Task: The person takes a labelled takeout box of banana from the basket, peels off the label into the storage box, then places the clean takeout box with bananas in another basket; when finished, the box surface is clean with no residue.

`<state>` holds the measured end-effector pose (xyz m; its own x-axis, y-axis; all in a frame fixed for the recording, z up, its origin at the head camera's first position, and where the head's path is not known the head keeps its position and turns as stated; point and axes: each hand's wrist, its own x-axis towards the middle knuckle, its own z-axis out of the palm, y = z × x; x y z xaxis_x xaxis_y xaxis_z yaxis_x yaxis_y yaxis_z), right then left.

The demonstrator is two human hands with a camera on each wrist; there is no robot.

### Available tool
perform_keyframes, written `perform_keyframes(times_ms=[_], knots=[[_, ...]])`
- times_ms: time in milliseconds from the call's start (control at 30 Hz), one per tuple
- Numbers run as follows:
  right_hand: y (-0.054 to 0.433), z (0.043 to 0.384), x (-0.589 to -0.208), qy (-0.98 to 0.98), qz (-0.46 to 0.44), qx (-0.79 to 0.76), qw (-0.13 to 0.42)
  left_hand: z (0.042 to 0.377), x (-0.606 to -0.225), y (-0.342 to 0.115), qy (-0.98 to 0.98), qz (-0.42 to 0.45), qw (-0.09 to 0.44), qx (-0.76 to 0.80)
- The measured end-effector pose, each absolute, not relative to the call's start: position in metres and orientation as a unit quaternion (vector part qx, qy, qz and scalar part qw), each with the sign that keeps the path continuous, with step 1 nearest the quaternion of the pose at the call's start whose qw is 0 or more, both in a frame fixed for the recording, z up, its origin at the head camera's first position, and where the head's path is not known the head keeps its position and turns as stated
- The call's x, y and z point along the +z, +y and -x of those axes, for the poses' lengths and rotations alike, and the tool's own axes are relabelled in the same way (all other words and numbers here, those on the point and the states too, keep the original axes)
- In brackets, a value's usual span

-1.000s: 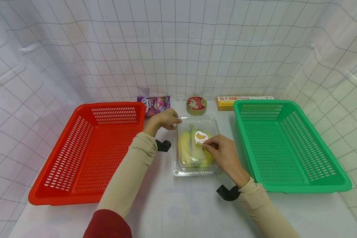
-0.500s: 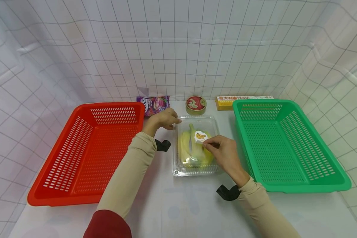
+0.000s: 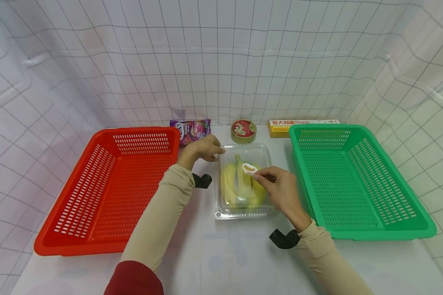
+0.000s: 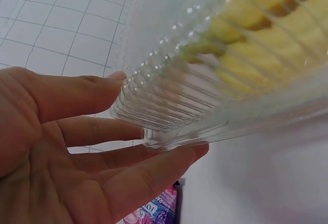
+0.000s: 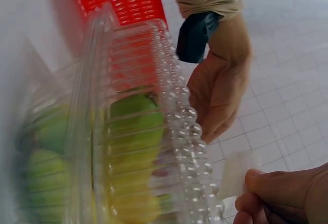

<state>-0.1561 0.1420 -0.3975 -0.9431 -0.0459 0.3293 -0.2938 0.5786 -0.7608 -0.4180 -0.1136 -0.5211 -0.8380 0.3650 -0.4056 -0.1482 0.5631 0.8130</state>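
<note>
A clear plastic clamshell container (image 3: 243, 150) lies in the middle of the table, with yellow-green bananas (image 3: 229, 184) visible through its lid. My left hand (image 3: 206, 148) holds its far left corner; in the left wrist view the thumb is at the ribbed lid edge (image 4: 169, 90) and the fingers lie under the rim. Between thumb and fingertips, my right hand (image 3: 279, 188) pinches a white sticker (image 3: 249, 168) printed with bananas, over the lid. Seen from the right wrist, the sticker (image 5: 236, 175) stands tilted close by the lid's beaded edge.
To the left stands a red basket (image 3: 108, 250), to the right a green basket (image 3: 391, 234). Along the back are a purple snack bag (image 3: 193, 130), a round red-topped tin (image 3: 243, 131) and a yellow pasta box (image 3: 279, 130). A white gridded curtain (image 3: 221, 61) hangs behind.
The sticker has tipped and now looks narrower from above, as the right fingertips shifted slightly to the right. The left hand and the container have stayed nearly in place.
</note>
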Motion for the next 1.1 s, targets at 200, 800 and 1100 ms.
perform_keyframes(times_ms=[200, 800, 1100], knots=[[0.143, 0.153, -0.394, -0.874, -0.090, 0.459, 0.134, 0.374, -0.466, -0.104, 0.910, -0.147, 0.230, 0.313], [0.141, 0.148, -0.393, -0.869, -0.101, 0.464, 0.139, 0.461, -0.575, -0.117, 0.878, -0.093, 0.252, 0.397], [0.131, 0.132, -0.395, -0.850, -0.153, 0.488, 0.122, 0.467, -0.580, -0.118, 0.872, -0.088, 0.260, 0.405]])
